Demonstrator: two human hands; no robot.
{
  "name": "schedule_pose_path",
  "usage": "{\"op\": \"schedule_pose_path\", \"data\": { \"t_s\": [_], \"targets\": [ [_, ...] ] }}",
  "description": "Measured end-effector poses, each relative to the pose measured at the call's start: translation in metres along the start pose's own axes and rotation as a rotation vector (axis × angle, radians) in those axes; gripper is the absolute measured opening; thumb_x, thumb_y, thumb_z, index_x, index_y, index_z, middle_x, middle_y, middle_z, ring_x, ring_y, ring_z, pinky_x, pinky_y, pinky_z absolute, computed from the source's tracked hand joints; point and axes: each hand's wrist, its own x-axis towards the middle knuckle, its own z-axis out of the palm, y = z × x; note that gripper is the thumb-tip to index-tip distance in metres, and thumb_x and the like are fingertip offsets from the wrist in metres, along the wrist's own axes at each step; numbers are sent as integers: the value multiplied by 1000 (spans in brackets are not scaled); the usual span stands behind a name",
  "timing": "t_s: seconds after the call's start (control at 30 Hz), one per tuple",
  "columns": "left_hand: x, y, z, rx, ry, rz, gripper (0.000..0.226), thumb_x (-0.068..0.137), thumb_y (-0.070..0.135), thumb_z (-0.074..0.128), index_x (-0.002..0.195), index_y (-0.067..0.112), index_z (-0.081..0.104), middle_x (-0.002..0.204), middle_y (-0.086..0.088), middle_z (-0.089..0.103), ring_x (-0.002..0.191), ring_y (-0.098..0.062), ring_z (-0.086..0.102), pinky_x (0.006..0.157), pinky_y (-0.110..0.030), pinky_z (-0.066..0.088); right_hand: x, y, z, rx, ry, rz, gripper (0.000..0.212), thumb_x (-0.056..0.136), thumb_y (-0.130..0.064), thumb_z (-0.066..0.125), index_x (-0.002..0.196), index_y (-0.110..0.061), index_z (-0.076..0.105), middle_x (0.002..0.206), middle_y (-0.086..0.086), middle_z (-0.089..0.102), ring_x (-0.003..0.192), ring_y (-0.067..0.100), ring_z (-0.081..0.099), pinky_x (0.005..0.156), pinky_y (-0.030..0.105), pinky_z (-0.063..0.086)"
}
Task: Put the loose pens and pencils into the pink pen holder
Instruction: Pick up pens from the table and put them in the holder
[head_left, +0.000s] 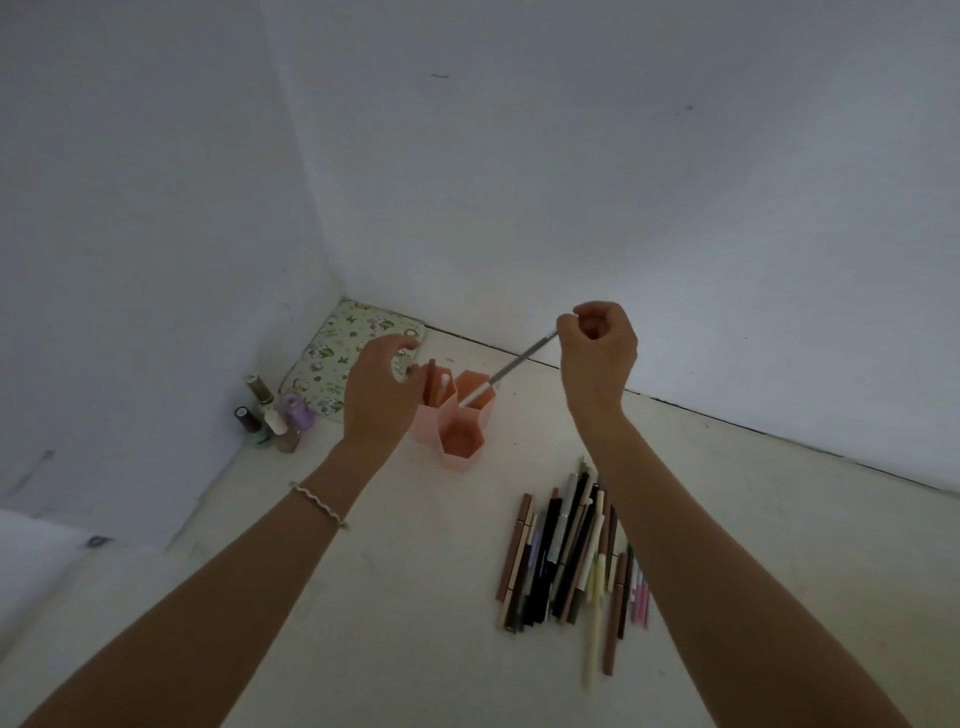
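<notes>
The pink pen holder (457, 441), made of three hexagonal cups, stands on the white table near the corner. My right hand (597, 353) pinches the top end of a grey pen (511, 366) that slants down into the back right cup. My left hand (379, 389) rests against the holder's left side, near the back left cup, which holds a brown pencil (430, 379) and a white one. The front cup looks empty. A pile of loose pens and pencils (566, 556) lies on the table in front of the holder, partly hidden by my right forearm.
A floral pouch (332, 348) lies in the corner behind the holder. Several nail polish bottles (272, 415) stand to its left by the wall. White walls close in at the back and left. The table edge (208, 499) runs along the left.
</notes>
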Motion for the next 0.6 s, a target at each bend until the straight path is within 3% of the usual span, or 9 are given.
{"op": "schedule_pose_path", "data": {
  "t_s": [0.13,0.23,0.37,0.43,0.5,0.53,0.6],
  "targets": [
    [3,0,-16,-111,72,-39,31,87,8,57,117,12,64,118,-1,65,110,-18,60,97,-40,49,-23,-15,30,47,-17,-227,16,79,-6,62,87,-19,58,73,-11,56,70,7,52,65,17,45],
    [2,5,-31,-136,148,-36,31,86,4,52,113,13,62,110,2,65,100,-15,60,91,-39,52,-38,-4,44,-121,-130,-423,14,83,-5,62,93,-14,60,82,-10,55,83,14,53,73,23,47],
    [-10,12,-35,-147,152,-64,20,85,-2,49,89,15,59,89,1,64,82,-17,59,76,-36,53,-55,21,52,-365,-376,-596,13,84,-5,62,96,-8,68,92,2,66,95,19,54,82,31,49],
    [-27,15,-26,-96,26,-34,22,87,-1,50,78,17,58,82,2,65,76,-14,60,69,-32,51,-58,29,47,-392,-363,-602,19,83,-5,60,100,-8,69,100,5,68,99,21,55,87,31,48],
    [-50,18,-11,-46,-185,33,28,89,6,53,74,28,58,83,11,69,72,-1,62,67,-21,52,-54,31,37,-352,-299,-519,26,84,-4,56,106,-9,67,104,3,68,98,18,56,88,29,48],
    [-62,18,-1,-4,-311,51,27,90,9,54,76,32,58,83,13,68,71,1,61,67,-18,52,-50,31,31,-339,-275,-472,27,84,-3,54,108,-10,66,104,1,67,98,16,56,87,27,48],
    [-83,19,25,138,-565,9,15,88,15,55,92,30,59,88,11,65,77,-5,62,74,-25,55,-42,34,16,-350,-255,-400,28,86,-1,54,109,-12,64,103,-1,67,96,14,57,84,22,46]
  ]
}}
